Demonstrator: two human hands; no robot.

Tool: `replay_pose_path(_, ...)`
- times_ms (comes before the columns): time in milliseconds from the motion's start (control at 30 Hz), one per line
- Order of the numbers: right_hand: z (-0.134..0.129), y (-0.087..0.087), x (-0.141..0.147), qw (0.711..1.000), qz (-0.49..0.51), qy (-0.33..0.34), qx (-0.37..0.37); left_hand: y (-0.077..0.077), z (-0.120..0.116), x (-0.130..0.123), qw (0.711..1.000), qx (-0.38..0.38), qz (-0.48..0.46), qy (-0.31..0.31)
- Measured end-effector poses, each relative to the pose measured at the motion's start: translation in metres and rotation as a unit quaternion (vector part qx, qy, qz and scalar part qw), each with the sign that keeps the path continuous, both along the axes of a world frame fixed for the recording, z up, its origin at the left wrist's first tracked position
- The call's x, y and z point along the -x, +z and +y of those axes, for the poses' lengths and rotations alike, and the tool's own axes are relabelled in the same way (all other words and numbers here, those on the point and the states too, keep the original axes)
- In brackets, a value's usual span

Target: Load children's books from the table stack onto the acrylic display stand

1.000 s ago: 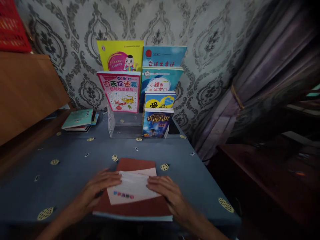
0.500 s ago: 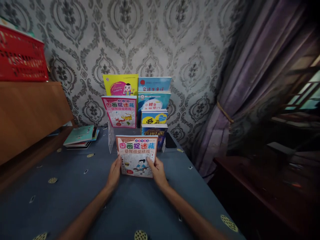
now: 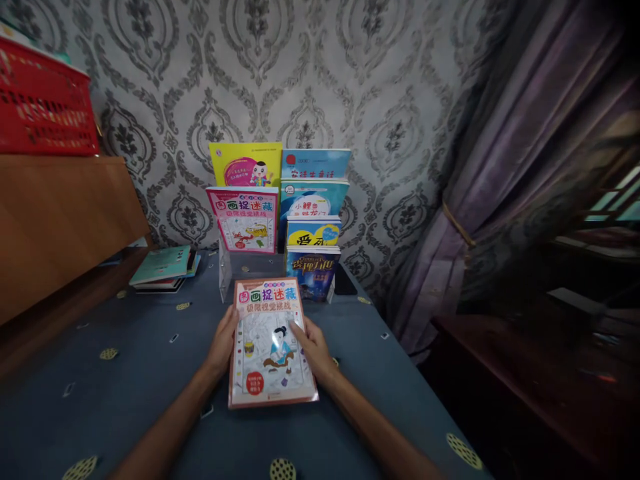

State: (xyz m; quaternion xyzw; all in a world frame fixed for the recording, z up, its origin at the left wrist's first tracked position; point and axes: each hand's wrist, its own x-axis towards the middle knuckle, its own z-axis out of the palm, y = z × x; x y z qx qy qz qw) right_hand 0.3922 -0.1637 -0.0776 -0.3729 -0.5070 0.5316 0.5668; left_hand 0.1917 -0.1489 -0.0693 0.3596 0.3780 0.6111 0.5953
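A picture book (image 3: pixel 270 347) with an orange-brown border and a seated figure on its cover is held between my two hands, above the table. My left hand (image 3: pixel 223 340) grips its left edge. On the opposite edge, my right hand (image 3: pixel 315 350) holds it with the thumb over the cover. Just beyond stands a clear tiered book rack (image 3: pixel 226 273). In its left column are a pink-bordered book (image 3: pixel 245 223) and a yellow book (image 3: pixel 245 160) behind it. The right column carries a dark blue book (image 3: pixel 313 273), a yellow-and-blue book (image 3: pixel 313 233) and two light blue books (image 3: pixel 320 190).
A stack of books (image 3: pixel 163 267) lies at the left on the blue patterned table (image 3: pixel 150 373). Farther left, a red basket (image 3: pixel 45 107) sits on a wooden cabinet (image 3: pixel 65 220). A dark flat object (image 3: pixel 346 280) lies beside the rack. Purple curtains (image 3: pixel 450 220) hang at the right.
The book in my hands has tilted back, its lower edge coming toward me, so more of its cover faces up. The view has shifted slightly.
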Motion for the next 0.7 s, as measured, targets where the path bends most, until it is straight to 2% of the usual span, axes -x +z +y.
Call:
replay_pose_path(133,0.000,-0.020,-0.004,0.997,-0.073,0.018,0.007,-0.017,0.009,0.010,0.997,0.025,0.049,0.063)
replay_pose_path(200,0.000,-0.027,-0.007,0.994,-0.108,0.008,0.014,-0.028,0.015,0.016,0.994,0.024,0.086,0.067)
replay_pose_path(300,0.000,-0.030,-0.011,0.990,-0.140,-0.011,0.019,-0.040,0.028,0.025,0.986,0.005,0.148,0.071)
replay_pose_path(400,0.001,-0.028,-0.014,0.987,-0.161,-0.004,0.021,-0.045,0.042,0.031,0.968,-0.023,0.237,0.083)
replay_pose_path(500,0.002,-0.025,-0.017,0.980,-0.196,-0.004,0.020,-0.044,0.051,0.034,0.932,-0.072,0.346,0.080)
replay_pose_path(700,0.000,-0.015,-0.024,0.943,-0.330,-0.034,-0.014,-0.034,0.049,0.032,0.830,-0.139,0.535,0.073)
